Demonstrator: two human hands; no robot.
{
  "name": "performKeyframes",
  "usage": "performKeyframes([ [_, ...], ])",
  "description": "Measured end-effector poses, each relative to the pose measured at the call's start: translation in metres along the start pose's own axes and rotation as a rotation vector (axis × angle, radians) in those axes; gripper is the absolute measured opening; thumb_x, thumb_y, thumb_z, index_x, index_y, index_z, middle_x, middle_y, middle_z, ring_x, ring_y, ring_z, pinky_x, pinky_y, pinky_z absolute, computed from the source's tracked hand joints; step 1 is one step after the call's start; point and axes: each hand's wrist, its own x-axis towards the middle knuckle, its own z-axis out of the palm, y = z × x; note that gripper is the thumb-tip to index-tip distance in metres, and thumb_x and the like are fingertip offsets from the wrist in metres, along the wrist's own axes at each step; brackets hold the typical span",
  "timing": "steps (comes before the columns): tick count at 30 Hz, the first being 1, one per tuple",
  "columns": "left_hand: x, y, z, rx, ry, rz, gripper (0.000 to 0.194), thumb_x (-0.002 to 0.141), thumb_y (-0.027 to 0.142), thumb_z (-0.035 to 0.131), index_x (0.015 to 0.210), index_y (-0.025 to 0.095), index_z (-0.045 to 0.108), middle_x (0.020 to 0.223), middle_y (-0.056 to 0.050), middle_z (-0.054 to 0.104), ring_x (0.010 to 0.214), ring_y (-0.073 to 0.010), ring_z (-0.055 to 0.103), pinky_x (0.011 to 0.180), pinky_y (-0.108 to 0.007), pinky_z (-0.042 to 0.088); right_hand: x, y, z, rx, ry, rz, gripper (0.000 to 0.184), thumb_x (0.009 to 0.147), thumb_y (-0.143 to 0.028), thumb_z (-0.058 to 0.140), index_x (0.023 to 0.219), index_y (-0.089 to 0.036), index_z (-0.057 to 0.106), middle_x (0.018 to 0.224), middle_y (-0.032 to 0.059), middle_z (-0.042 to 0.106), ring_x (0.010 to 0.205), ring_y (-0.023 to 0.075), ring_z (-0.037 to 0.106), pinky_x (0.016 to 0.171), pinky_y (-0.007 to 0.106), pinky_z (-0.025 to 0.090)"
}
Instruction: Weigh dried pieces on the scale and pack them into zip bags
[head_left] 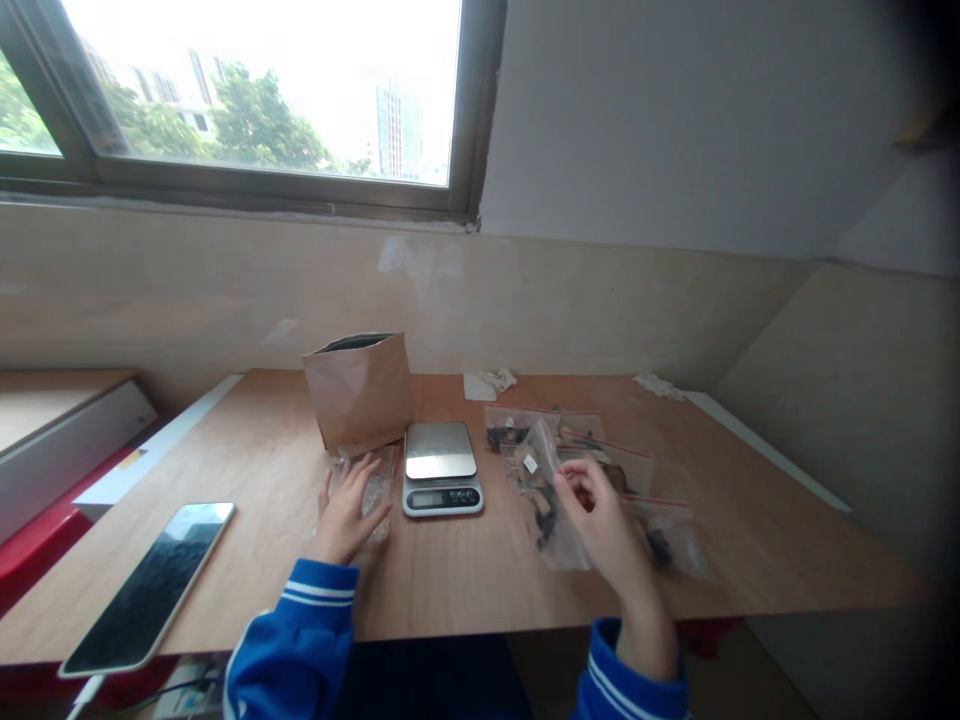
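Bag (pixel 553 535), pinched in right fingers (pixel 574 503), should handle light, limp, slippery: take its edge; left fingers (pixel 358 480) splay, perhaps touching plastic (pixel 385 482) beneath.

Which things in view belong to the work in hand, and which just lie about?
Seemingly in use:
zip bag pinched in the right grip
other zip bags
clear plastic under the left grip
perhaps the scale and brown paper bag

Just lying about:
phone
crumpled white scraps
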Motion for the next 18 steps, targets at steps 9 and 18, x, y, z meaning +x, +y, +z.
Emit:
performKeyframes([
  [9,-0.063,0.108,0.021,-0.941,-0.274,-0.243,0.045,0.079,0.058,0.055,0.081,0.015,0.066,0.057,0.000,0.051,0.049,-0.0119,0.045,0.049,-0.024,0.038,-0.045,-0.052,0.086,0.575,-0.363,0.059,0.025,0.091,-0.049,0.044,0.094,-0.025,0.047,0.057,-0.0054,0.047,0.047,0.0136,0.048,0.045,0.025,0.040],
  [18,-0.064,0.100,0.018,-0.887,-0.102,-0.237,0.042,0.086,0.052,0.048,0.103,0.017,0.064,0.092,-0.006,0.067,0.084,-0.0191,0.059,0.070,-0.027,0.047,-0.056,-0.055,0.102,0.648,-0.311,0.012,0.023,0.089,-0.044,0.052,0.094,-0.022,0.047,0.070,-0.0032,0.054,0.057,0.0110,0.052,0.054,0.023,0.043],
])
